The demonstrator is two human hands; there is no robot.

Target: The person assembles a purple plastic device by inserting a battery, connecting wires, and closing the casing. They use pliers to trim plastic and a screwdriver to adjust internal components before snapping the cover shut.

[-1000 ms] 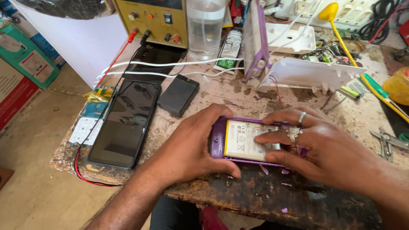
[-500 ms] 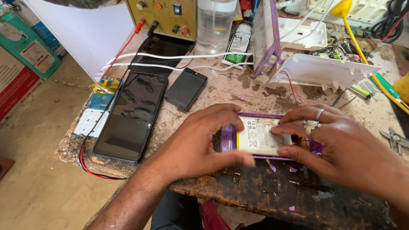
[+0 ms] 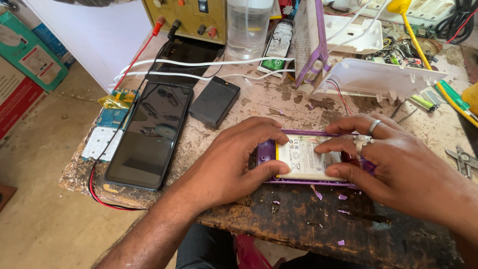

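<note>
Right hand, fingers pressed flat, and left hand, thumb and fingers pinching the end, grip a purple phone frame on the scarred worktop; its white battery lies exposed between them, near a black smartphone

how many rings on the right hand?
2. On the right hand, one plain band sits on the upper finger and one ornate ring on the next finger down; other fingers are partly hidden.
</note>
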